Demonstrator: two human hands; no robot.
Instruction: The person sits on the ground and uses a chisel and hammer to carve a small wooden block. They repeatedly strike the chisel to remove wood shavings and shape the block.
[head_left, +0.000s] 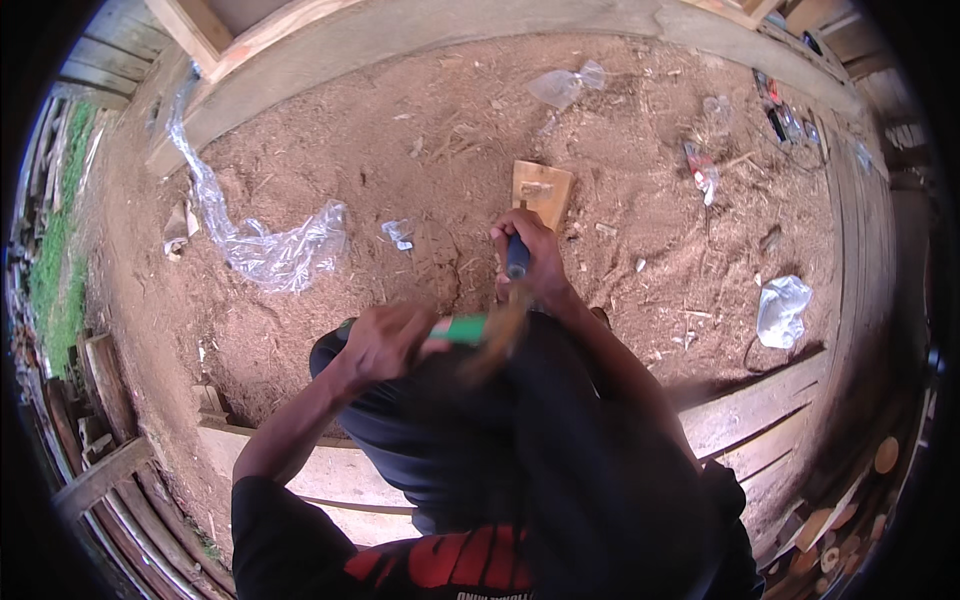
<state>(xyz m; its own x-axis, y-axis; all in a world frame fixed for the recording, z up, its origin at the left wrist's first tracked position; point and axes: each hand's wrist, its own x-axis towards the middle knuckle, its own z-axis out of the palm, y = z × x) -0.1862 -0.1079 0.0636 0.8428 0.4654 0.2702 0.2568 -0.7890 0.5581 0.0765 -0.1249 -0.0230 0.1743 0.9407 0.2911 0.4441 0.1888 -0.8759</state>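
1. Nearest, below the wooden block, are the person's dark trousers (pixel 430 470), with pale planks (pixel 300 460) to both sides of the body.
2. The left hand (pixel 385 340), nearer than the block and off to its left, is wrapped firmly around the green handle of a mallet (pixel 462 329). The mallet's brown head is too blurred to make out its shape.
3. The right hand (pixel 540 255), just on the near side of the block, is curled around the dark blue handle of a chisel (pixel 517 255). The hands are apart, with the mallet head close to the near end of that handle.
4. The wooden block (pixel 553 192) sits just beyond the right hand, a small recess in its face. Whether the chisel's tip touches it I cannot tell.
5. My reading is that the step in hand is chopping out wood with mallet blows. The next move calls for a steady chisel and a square hit on its end, clear of the right fingers.
6. Left of the block, on the dirt floor (pixel 400 170), lies a crumpled clear plastic sheet (pixel 290 245); well to its right, a white bag (pixel 783 311).
7. Beyond the block lie a clear plastic bag (pixel 560 88) and, farthest, a long wooden beam (pixel 350 45).
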